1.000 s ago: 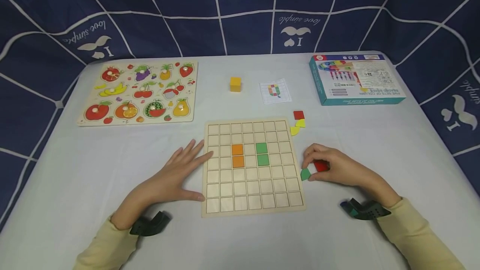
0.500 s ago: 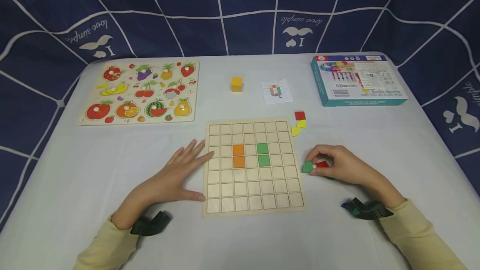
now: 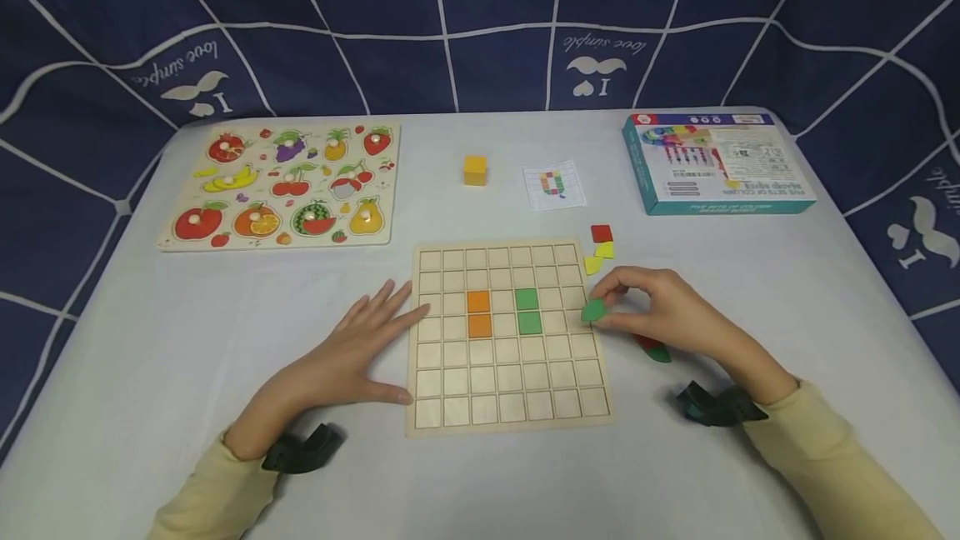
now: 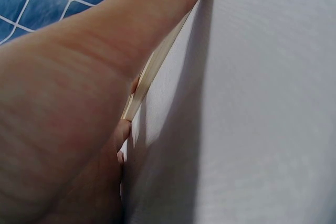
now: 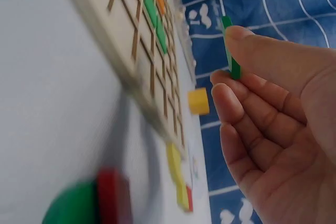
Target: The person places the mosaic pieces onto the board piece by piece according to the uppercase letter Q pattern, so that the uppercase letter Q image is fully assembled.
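Observation:
A wooden grid board (image 3: 495, 375) lies mid-table, with two orange square tiles (image 3: 478, 313) and two green square tiles (image 3: 528, 311) set in its cells. My left hand (image 3: 341, 357) rests at the board's left edge, fingers spread, index fingertip and thumb on the rim. At the right edge my right hand (image 3: 660, 311) pinches a green tile with a curved side (image 3: 593, 310) between thumb and fingers. The right wrist view shows this green tile (image 5: 231, 51) held edge-on, raised above the table. Beneath the right hand lie a red tile (image 3: 647, 342) and another green tile (image 3: 660, 353), partly covered.
Beyond the board's upper right corner sit a red square tile (image 3: 602, 233) and yellow curved tiles (image 3: 603, 250). A pattern card (image 3: 553, 185), a yellow cube (image 3: 475, 171), a fruit peg puzzle (image 3: 281, 187) and a teal-edged box (image 3: 716, 163) stand along the back.
My right hand has picked the green curved tile up off the table and carried it up and left, over the board's right edge. The left hand stays in place.

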Tool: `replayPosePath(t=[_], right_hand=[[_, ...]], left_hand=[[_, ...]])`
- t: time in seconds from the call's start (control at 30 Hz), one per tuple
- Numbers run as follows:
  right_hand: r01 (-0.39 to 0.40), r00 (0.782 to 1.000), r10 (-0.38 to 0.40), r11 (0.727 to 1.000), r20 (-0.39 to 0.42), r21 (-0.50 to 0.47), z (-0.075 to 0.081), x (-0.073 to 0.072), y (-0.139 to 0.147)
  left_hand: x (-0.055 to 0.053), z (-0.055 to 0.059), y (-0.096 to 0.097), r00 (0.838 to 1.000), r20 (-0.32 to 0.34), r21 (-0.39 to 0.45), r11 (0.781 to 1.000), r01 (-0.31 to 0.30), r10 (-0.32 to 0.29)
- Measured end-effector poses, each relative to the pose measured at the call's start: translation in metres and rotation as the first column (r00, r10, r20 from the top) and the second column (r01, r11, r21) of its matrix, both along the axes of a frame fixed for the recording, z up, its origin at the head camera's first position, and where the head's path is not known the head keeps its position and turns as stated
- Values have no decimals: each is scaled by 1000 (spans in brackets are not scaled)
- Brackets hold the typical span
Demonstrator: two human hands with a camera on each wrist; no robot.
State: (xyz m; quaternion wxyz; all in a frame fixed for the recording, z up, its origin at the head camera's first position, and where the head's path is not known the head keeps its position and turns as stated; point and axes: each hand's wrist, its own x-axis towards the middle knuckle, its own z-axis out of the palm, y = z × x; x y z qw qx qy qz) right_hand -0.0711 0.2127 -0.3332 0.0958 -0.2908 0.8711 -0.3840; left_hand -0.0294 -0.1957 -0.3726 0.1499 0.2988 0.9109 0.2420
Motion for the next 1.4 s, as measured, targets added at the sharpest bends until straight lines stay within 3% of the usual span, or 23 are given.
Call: replayPosePath(t=[0.13, 0.23, 0.4, 0.53, 0.77, 1.0, 1.27, 1.4], right_hand=[[0, 1000, 1, 998, 25, -62, 1, -2, -13], [15, 995, 2, 986, 102, -167, -2, -2, -23], [42, 964, 42, 951, 262, -307, -10, 1, -40], [37, 945, 84, 933, 316, -358, -14, 3, -54], [37, 913, 132, 915, 387, -401, -18, 7, -74], [37, 910, 136, 914, 391, -404, -26, 11, -87], [125, 862, 124, 888, 491, -442, -30, 15, -94], [162, 834, 144, 859, 533, -485, -31, 16, -96]], left_hand=[[1, -1, 0, 1000, -9, 6, 1000, 1, -1], [1, -1, -1, 1000, -14, 3, 1000, 1, -1], [1, 0, 0, 1000, -10, -1, 1000, -1, 1], [1, 1, 1, 1000, -8, 1, 1000, -2, 2], [1, 1, 0, 1000, -7, -4, 1000, -2, 2], [0, 1, 1, 1000, -2, -3, 1000, 1, -1], [0, 2, 1, 1000, -3, -6, 1000, 3, -3], [0, 2, 1, 1000, -4, -2, 1000, 3, -3]])
